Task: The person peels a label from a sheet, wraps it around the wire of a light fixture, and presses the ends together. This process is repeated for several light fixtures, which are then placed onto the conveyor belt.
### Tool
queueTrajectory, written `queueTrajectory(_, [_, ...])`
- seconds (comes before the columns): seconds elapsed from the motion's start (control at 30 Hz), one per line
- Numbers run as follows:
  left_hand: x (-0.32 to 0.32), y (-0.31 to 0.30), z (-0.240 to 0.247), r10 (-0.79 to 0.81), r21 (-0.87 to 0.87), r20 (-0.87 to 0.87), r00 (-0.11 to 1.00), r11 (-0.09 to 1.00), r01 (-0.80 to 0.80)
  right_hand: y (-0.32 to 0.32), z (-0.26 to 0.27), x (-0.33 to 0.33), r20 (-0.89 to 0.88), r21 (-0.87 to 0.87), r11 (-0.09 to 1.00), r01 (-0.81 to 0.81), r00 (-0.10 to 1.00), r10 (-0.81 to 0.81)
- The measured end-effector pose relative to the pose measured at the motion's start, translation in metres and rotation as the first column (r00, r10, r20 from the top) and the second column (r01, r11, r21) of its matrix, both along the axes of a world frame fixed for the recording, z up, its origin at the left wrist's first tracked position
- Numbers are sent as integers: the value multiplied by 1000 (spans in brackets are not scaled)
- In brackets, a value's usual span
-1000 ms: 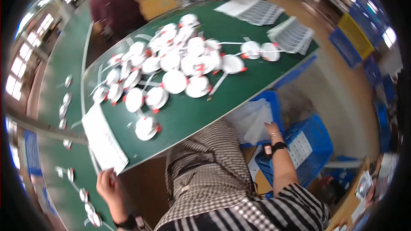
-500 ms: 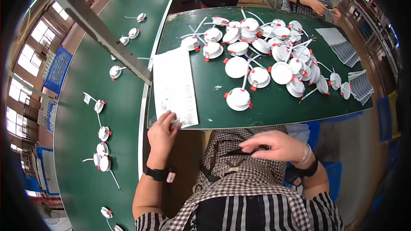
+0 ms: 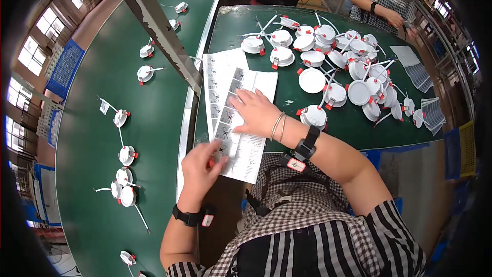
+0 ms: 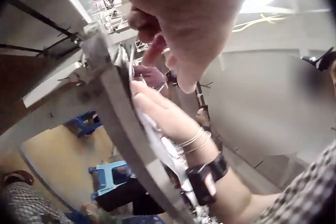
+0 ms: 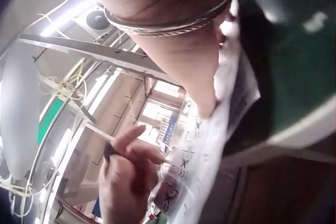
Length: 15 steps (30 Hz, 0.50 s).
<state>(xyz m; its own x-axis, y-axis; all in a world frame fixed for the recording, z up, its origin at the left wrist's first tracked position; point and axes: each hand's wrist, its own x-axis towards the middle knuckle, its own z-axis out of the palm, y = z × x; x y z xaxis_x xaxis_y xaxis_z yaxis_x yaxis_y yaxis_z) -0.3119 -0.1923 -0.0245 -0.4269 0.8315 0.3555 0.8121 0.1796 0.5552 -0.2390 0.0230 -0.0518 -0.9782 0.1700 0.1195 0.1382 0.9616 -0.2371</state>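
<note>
A white printed sheet with a column of small drawings and crosses lies slanted at the table's near left corner, its lower end past the edge. Another white printed sheet shows from beneath it. My right hand rests on the upper sheet with fingers extended. My left hand is at that sheet's lower left edge, fingers bent and thumb apart; a bit of red shows between them, and I cannot tell whether it is held. In the right wrist view, the upper sheet runs beneath my right hand.
Several white round downlights with red clips and wires are heaped on the green table. More lie along the green conveyor belt to the left. A metal post rises between them. Label sheets lie far right; a person works opposite.
My right hand has gone from the blue crate, over my lap, onto the sheets. The upper sheet now lies askew over the other. My left hand stays near the table corner.
</note>
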Motion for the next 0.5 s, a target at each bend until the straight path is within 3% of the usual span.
queueTrajectory(0.03, [-1, -1, 7, 161, -70, 200, 966, 986, -150, -4, -4, 0, 5, -3, 1000, -1, 1000, 1])
queueTrajectory(0.1, [-17, 4, 6, 145, 31, 307, 941, 986, -162, -11, -9, 7, -78, -28, 997, -76, 994, 74])
queueTrajectory(0.17, [-28, 25, 9, 104, 109, 332, 938, 983, -147, -14, 1, 20, -52, -50, 996, -71, 996, 68])
queueTrajectory(0.23, [-35, 50, 19, 128, 25, 318, 939, 989, -143, -10, 3, 26, -91, -55, 991, -122, 989, 117])
queueTrajectory(0.37, [-58, 93, -5, 110, -71, 96, 989, 992, -103, 11, 8, 6, -7, -192, 978, -84, 996, 84])
queueTrajectory(0.43, [-64, 109, -8, 116, -80, 9, 993, 990, -115, 14, 9, -8, -30, -301, 952, 57, 997, -69])
queueTrajectory(0.47, [-65, 116, -8, 137, -79, -32, 990, 987, -139, 13, 3, -11, -28, -302, 952, 60, 997, -72])
queueTrajectory(0.5, [-65, 121, -8, 157, -76, -72, 985, 984, -162, 10, -4, -13, -150, -184, 982, 44, 986, -72])
